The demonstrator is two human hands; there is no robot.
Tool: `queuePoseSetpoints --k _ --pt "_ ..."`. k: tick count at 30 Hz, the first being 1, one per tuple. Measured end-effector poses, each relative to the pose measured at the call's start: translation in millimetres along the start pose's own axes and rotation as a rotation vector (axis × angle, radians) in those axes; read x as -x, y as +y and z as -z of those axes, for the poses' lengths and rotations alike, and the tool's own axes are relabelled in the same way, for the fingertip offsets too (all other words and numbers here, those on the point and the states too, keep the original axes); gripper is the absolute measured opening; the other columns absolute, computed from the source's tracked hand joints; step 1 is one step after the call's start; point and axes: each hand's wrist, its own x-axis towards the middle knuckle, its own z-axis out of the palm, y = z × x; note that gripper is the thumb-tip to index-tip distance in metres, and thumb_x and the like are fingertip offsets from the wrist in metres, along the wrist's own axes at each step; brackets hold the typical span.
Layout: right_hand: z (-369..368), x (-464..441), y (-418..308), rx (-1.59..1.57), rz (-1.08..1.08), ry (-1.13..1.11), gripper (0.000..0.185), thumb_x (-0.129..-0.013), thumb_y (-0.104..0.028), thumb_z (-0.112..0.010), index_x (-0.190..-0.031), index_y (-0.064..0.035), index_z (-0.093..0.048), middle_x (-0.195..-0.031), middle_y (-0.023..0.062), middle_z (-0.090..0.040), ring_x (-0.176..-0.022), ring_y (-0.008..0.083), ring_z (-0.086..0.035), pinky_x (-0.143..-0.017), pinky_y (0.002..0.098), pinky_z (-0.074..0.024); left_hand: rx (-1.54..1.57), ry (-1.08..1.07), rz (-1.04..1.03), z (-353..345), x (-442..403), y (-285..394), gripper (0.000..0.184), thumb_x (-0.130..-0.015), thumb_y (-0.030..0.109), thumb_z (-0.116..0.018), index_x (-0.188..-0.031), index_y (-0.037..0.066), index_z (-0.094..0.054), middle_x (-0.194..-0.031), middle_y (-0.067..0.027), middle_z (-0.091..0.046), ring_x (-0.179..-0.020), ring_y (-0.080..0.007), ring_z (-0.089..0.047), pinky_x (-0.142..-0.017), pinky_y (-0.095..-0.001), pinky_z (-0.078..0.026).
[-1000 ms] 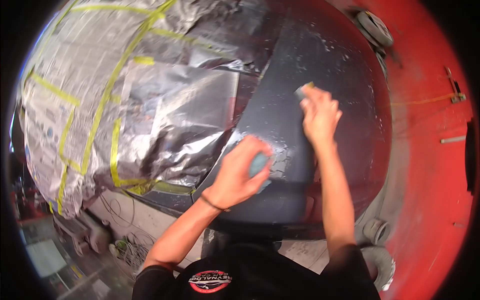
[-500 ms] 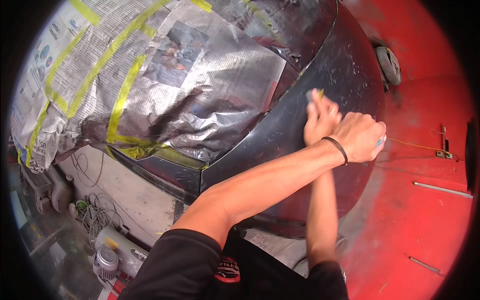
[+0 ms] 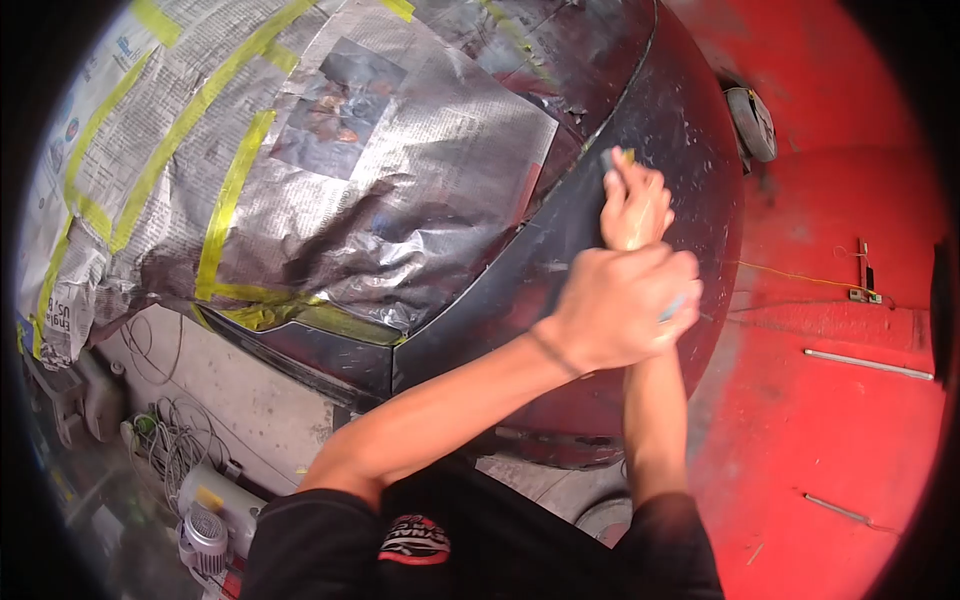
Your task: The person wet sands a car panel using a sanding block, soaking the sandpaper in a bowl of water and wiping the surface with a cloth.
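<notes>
One left hand (image 3: pixel 625 305), in front of the right forearm (image 3: pixel 655 420), curls around a blurred bluish object (image 3: pixel 672 308). The right hand (image 3: pixel 637 205) pinches a small grey-and-yellow piece (image 3: pixel 628 156) over a dark car panel (image 3: pixel 690 110), contact unclear.

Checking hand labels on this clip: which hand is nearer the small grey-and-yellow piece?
Right. The right hand holds the small grey-and-yellow piece at its fingertips; the left hand is apart from it, lower in the view.
</notes>
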Motion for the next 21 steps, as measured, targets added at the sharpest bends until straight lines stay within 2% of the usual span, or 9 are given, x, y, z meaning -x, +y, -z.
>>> queuePoseSetpoints --k 1,2,5,7,9,11,15,19,21 --pt "-5.0 -18.6 7.7 -0.021 -0.045 -0.015 0.038 -0.111 -0.032 -0.068 -0.148 -0.0279 -0.078 -0.135 0.0102 -0.072 -0.121 0.0383 -0.065 -0.104 0.0577 -0.0485 -0.024 0.021 -0.007 24.6 11.6 1.2 0.017 -0.096 0.016 -0.082 -0.087 0.008 -0.069 -0.075 -0.0073 -0.063 -0.059 -0.0268 -0.066 -0.054 -0.0398 -0.053" --pt "-8.1 -20.1 9.1 -0.027 -0.043 -0.033 0.038 -0.111 -0.031 -0.069 -0.147 -0.027 -0.079 -0.135 0.0125 -0.071 -0.119 0.0399 -0.065 -0.104 0.0569 -0.048 -0.071 -0.017 0.011 52.8 24.4 2.0 0.014 -0.094 0.011 -0.083 -0.088 0.008 -0.071 -0.075 -0.0061 -0.063 -0.059 -0.026 -0.064 -0.054 -0.04 -0.052" --pt "19.2 50.8 -22.5 -0.06 0.142 0.002 0.039 -0.109 -0.027 -0.069 -0.147 -0.0289 -0.079 -0.138 0.0169 -0.068 -0.118 0.04 -0.064 -0.103 0.0553 -0.0474 -0.129 -0.07 0.066 129.2 60.1 3.9 0.011 -0.091 0.002 -0.082 -0.085 0.003 -0.072 -0.08 -0.0105 -0.07 -0.062 -0.0249 -0.068 -0.057 -0.0365 -0.053" --pt "45.8 98.8 -52.5 -0.15 0.146 -0.084 0.045 -0.105 -0.023 -0.076 -0.149 -0.0307 -0.078 -0.141 0.0127 -0.07 -0.117 0.0335 -0.063 -0.102 0.0515 -0.0452 -0.144 -0.075 0.148 166.0 77.5 9.5 0.011 -0.089 0.0 -0.081 -0.088 0.002 -0.07 -0.081 -0.0123 -0.071 -0.063 -0.0264 -0.067 -0.058 -0.0374 -0.052" --pt "47.3 88.6 -45.6 -0.09 0.227 -0.092 0.046 -0.103 -0.022 -0.079 -0.148 -0.0304 -0.078 -0.142 0.0111 -0.071 -0.119 0.0323 -0.064 -0.103 0.0514 -0.0445 -0.202 -0.102 0.199 193.8 92.0 12.0 0.012 -0.09 0.003 -0.081 -0.088 0.002 -0.069 -0.083 -0.0148 -0.072 -0.064 -0.0284 -0.067 -0.059 -0.037 -0.052" --pt "33.5 49.9 -24.4 -0.035 0.261 -0.057 0.046 -0.102 -0.02 -0.078 -0.147 -0.0297 -0.078 -0.139 0.0106 -0.071 -0.121 0.0332 -0.064 -0.104 0.0524 -0.045 -0.238 -0.112 0.234 210.2 102.4 8.4 0.01 -0.091 0.003 -0.079 -0.09 0.001 -0.069 -0.084 -0.0155 -0.072 -0.067 -0.0297 -0.069 -0.064 -0.0387 -0.054" --pt "-15.9 -34.0 8.1 0.014 0.049 -0.012 0.04 -0.108 -0.025 -0.072 -0.147 -0.028 -0.078 -0.134 0.0116 -0.072 -0.121 0.0352 -0.065 -0.104 0.055 -0.0473 -0.229 -0.134 0.255 215.4 105.1 1.2 0.009 -0.093 0.003 -0.078 -0.092 0.0 -0.07 -0.085 -0.0156 -0.071 -0.073 -0.0302 -0.071 -0.069 -0.0393 -0.056" --pt "16.2 39.6 -30.3 -0.046 0.122 -0.034 0.042 -0.108 -0.027 -0.072 -0.15 -0.0279 -0.077 -0.139 0.0161 -0.068 -0.124 0.0382 -0.062 -0.103 0.0549 -0.0465 -0.183 -0.073 0.274 211.5 107.3 -1.6 0.009 -0.094 0.003 -0.078 -0.093 0.0 -0.07 -0.085 -0.015 -0.07 -0.075 -0.029 -0.071 -0.071 -0.0383 -0.057" --pt "43.4 90.7 -58.0 -0.16 0.163 -0.083 0.046 -0.106 -0.023 -0.075 -0.151 -0.0294 -0.076 -0.14 0.0141 -0.07 -0.122 0.0353 -0.063 -0.104 0.0525 -0.0445 -0.174 -0.082 0.286 211.4 106.8 -0.4 0.009 -0.094 0.003 -0.078 -0.093 0.0 -0.07 -0.085 -0.0149 -0.07 -0.075 -0.029 -0.071 -0.071 -0.0384 -0.057"
